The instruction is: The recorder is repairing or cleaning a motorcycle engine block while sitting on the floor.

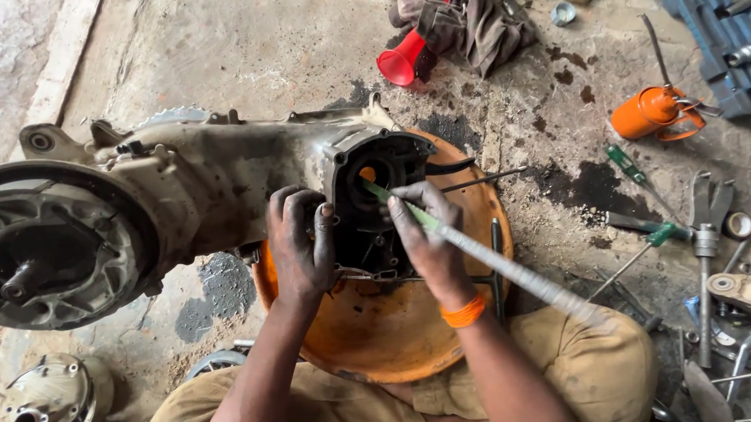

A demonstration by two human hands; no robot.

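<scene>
A grimy scooter engine casing lies on its side across the concrete floor, its open crankcase end resting over an orange round pan. My left hand, black with grease, grips the crankcase's left edge. My right hand, with an orange band at the wrist, holds a long thin blade with a green tip. The tip reaches into the crankcase opening.
A red funnel and rag lie at the back. An orange oil can, screwdrivers, wrenches and a socket tray fill the right side. A small engine part sits at the lower left.
</scene>
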